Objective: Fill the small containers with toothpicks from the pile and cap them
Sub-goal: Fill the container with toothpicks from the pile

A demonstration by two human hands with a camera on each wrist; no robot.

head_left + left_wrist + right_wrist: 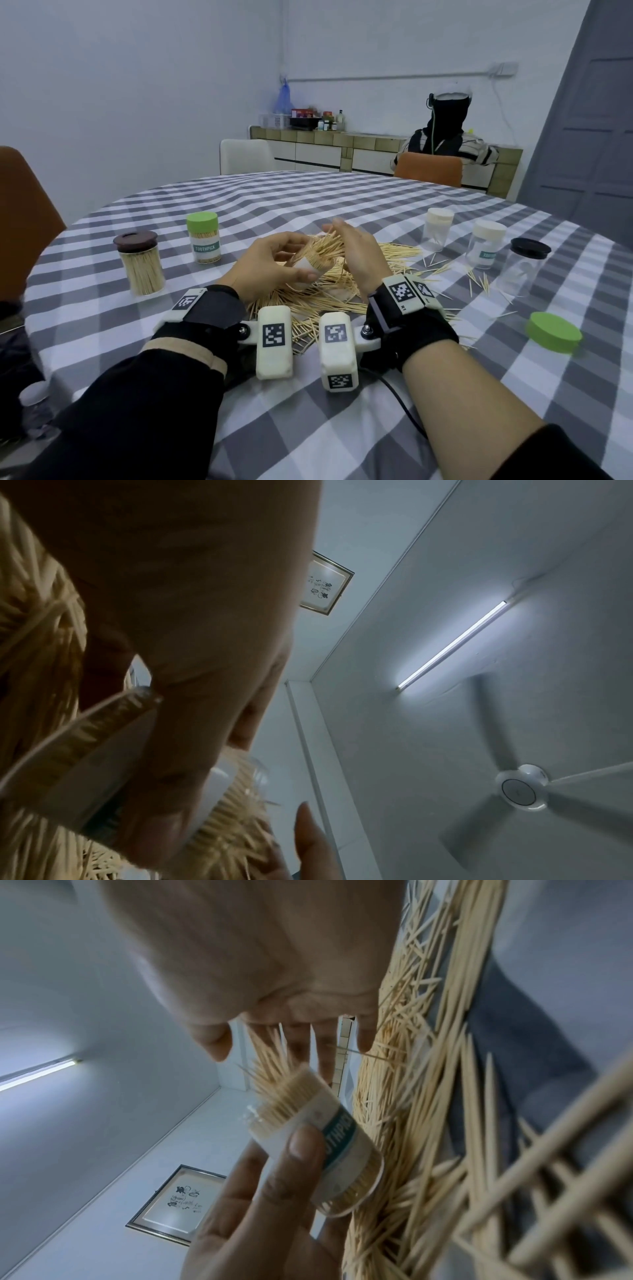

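My left hand (274,260) grips a small clear toothpick container (308,270) with a white label. It is tilted, mouth toward the right, just above the toothpick pile (325,301). The container is packed with toothpicks, and several stick out of its mouth. My right hand (356,250) stands flat, fingers straight, against those protruding ends. In the right wrist view my left thumb lies across the container (329,1145), with the right hand's fingers (308,1042) beyond its mouth. In the left wrist view the container (103,750) sits under my left hand (188,642).
A loose green cap (553,332) lies at the right. Two white-capped containers (438,228) (486,243) and a black-lidded jar (524,267) stand right of the pile. A green-capped full container (202,236) and a brown-lidded full jar (140,263) stand on the left. Stray toothpicks are scattered on the checked cloth.
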